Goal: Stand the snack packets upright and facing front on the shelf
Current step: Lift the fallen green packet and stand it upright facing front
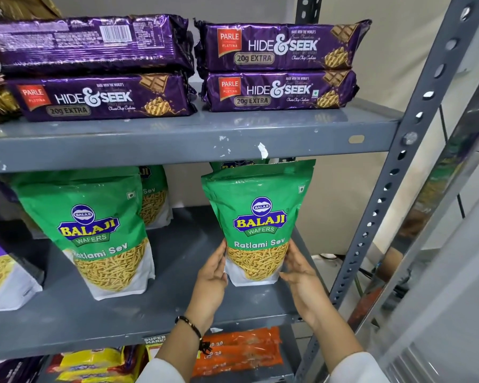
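Your left hand (210, 275) and right hand (302, 275) clasp the green sev packet (257, 217) low at both sides, upright on the middle shelf (177, 308); it's probably light, glossy and slippery, so keep hold near the base

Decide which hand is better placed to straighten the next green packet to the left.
Left hand: it flanks the held green Ratlami Sev pouch on the side nearer the other green pouch.
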A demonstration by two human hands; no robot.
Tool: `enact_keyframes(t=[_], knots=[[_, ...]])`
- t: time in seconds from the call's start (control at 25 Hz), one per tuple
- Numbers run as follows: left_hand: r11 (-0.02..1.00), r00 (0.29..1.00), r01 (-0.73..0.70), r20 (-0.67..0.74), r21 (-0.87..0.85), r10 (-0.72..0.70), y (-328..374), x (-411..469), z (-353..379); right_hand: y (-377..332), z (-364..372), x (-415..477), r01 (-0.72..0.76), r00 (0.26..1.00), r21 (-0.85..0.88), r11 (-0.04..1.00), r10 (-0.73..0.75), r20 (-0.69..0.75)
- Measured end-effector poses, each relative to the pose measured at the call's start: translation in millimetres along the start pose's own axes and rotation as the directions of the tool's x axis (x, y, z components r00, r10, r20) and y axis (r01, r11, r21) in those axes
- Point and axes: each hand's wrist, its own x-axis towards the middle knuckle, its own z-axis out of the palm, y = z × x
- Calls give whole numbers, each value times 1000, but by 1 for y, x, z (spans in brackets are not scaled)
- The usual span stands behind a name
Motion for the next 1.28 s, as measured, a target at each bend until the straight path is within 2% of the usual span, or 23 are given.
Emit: enact_keyframes(t=[0.36,0.4,0.44,0.52,0.56,0.6,0.68,0.76,0.88,0.96,1.04,1.12,1.2,1.28], knots=[[998,999,-46,2,-48,46,2,-1,4,1,7,-4,24,999,61,998,-22,-39],[997,998,-57,-3,-53,57,2,-2,2,3,9,-5,42,994,79,996,-34,-101],[997,998,-67,-14,-47,67,2,-4,0,5,11,-7,79,973,100,992,-55,-223],[996,993,-91,-73,-3,91,1,-9,-11,8,17,-15,210,857,147,967,-109,-504],[995,988,-102,-115,17,104,1,-11,-20,6,24,-19,265,811,175,948,-121,-573],[994,980,-110,-164,18,112,2,-13,-29,4,33,-25,304,796,211,929,-127,-591],[990,957,-124,-272,-59,104,7,-14,-54,1,57,-30,323,834,302,897,-119,-539],[982,929,-143,-359,-126,89,14,-18,-79,1,87,-30,280,897,395,875,-91,-433],[974,873,-174,-481,-144,84,27,-29,-134,8,137,-21,152,965,487,860,-22,-262],[964,827,-198,-559,-179,66,35,-37,-177,14,164,-10,34,986,481,876,49,-158],[959,785,-202,-619,-201,36,40,-37,-221,19,191,2,-110,989,386,916,140,-49],[970,791,-153,-612,-187,7,37,-28,-257,27,214,11,-218,976,232,948,217,32],[995,851,-62,-524,-83,10,32,-13,-278,34,232,17,-255,965,14,967,254,69],[1000,944,25,-329,4,-23,33,-3,-282,40,251,14,-248,959,-166,954,266,93]])
